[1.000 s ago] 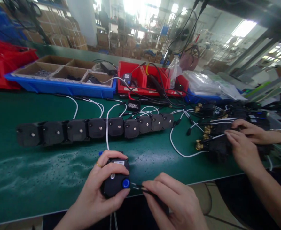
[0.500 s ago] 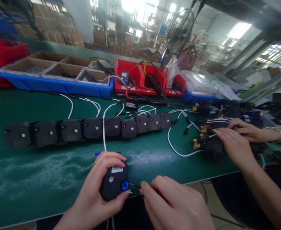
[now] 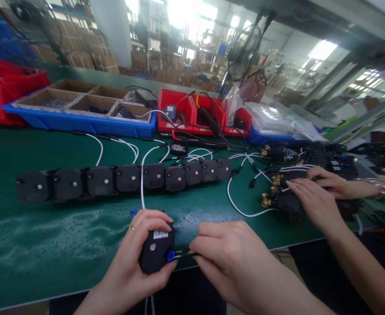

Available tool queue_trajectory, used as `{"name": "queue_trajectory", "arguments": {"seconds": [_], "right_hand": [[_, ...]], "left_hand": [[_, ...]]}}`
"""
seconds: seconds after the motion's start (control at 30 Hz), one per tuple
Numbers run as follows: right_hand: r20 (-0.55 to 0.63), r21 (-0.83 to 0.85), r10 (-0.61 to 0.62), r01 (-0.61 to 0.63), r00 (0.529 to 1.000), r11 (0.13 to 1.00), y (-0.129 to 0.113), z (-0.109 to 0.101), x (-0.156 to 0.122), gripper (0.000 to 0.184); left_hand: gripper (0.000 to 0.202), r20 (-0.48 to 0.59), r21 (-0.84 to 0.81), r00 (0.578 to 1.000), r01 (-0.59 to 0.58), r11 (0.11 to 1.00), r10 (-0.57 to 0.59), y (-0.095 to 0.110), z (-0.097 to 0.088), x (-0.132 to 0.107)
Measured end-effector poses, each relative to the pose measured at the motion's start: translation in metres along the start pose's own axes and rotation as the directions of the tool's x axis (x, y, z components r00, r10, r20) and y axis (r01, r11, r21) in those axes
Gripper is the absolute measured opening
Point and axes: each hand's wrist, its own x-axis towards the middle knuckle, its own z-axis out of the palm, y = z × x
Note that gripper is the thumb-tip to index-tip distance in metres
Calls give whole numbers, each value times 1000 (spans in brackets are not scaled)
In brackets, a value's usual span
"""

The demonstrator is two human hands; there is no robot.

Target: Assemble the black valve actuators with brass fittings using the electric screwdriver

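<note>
My left hand (image 3: 131,262) is wrapped round a small black plastic housing (image 3: 154,258) with a label and a round silver spot, holding it above the table's front edge. At the housing's lower right corner sits a round blue cap (image 3: 170,255). A pair of dark tweezers (image 3: 186,254) with bare metal tips is pinched in my right hand (image 3: 231,253); the tips meet the blue cap. From behind the housing a white cable (image 3: 142,188) runs up over the row of similar black housings (image 3: 133,178). Another small blue piece (image 3: 133,212) lies beside my left fingers.
A blue tray (image 3: 80,124) with cardboard compartments and several red bins (image 3: 179,127) stand behind the row. At the right, a co-worker's hands (image 3: 320,197) handle black units with brass fittings (image 3: 266,200). Cables (image 3: 245,214) cross the green table (image 3: 31,245).
My right hand has shifted and turned, bringing the tweezers' spread tips closer together at the blue cap. The cap now looks tilted. My left hand keeps its hold; the view has shifted slightly.
</note>
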Motion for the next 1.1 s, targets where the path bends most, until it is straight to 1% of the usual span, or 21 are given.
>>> {"name": "queue_trajectory", "arguments": {"seconds": [0.03, 0.1, 0.23, 0.33, 0.43, 0.5, 0.6, 0.67, 0.73, 0.8, 0.87, 0.93, 0.97, 1.03, 1.1], "right_hand": [[-2, 51, 19, -19, 1000, 999, 1, 3, 0, 17], [-40, 138, 22, -17, 999, 990, 3, 12, 0, 16], [-139, 205, 17, 12, 990, 979, 5, 25, -4, 14], [-168, 323, 56, 2, 984, 946, 5, 26, -6, 16], [-239, 468, 141, -13, 961, 884, 2, 26, -2, 14], [-289, 490, 164, -1, 943, 872, -2, 30, 3, 17], [-321, 419, 99, 47, 942, 907, -12, 38, 12, 24], [-327, 294, 20, 82, 945, 952, -18, 43, 17, 21], [-328, 121, -81, 126, 941, 985, -22, 43, 20, 15], [-337, -26, -168, 169, 926, 985, -25, 42, 22, 13], [-350, -105, -222, 197, 910, 975, -26, 42, 23, 15], [-338, -127, -244, 212, 909, 969, -26, 42, 23, 15], [-317, -122, -245, 217, 916, 969, -25, 42, 22, 14], [-272, -85, -224, 209, 936, 974, -24, 43, 21, 14], [-255, -28, -180, 178, 950, 984, -22, 45, 19, 18]], "left_hand": [[34, -7, 0, 1000, 6, 1000, -6, 1, 0, -1], [30, -19, 9, 1000, 23, 1000, -23, 3, 0, -2], [21, -38, 23, 997, 64, 998, -63, 6, 0, -7], [22, -24, 12, 998, 66, 998, -66, 4, -1, -9], [27, -7, -15, 999, 42, 999, -42, 1, -1, -7], [33, -15, -35, 999, 35, 999, -36, 0, 0, -5], [45, -24, -45, 999, 20, 999, -21, 0, 0, -1], [50, -30, -42, 999, 12, 999, -13, 1, 1, 1], [53, -22, -47, 1000, 12, 999, -13, 1, 2, 1], [55, -10, -60, 1000, 20, 998, -21, 1, 2, 0], [56, -6, -70, 1000, 23, 997, -24, 1, 2, -1], [56, -16, -79, 1000, 16, 997, -18, 1, 2, -2], [55, -18, -83, 1000, 11, 997, -12, 1, 1, -2], [55, -24, -92, 1000, -4, 996, 2, 2, 0, -1], [56, -28, -100, 1000, -7, 995, 5, 2, 0, -1]]}}
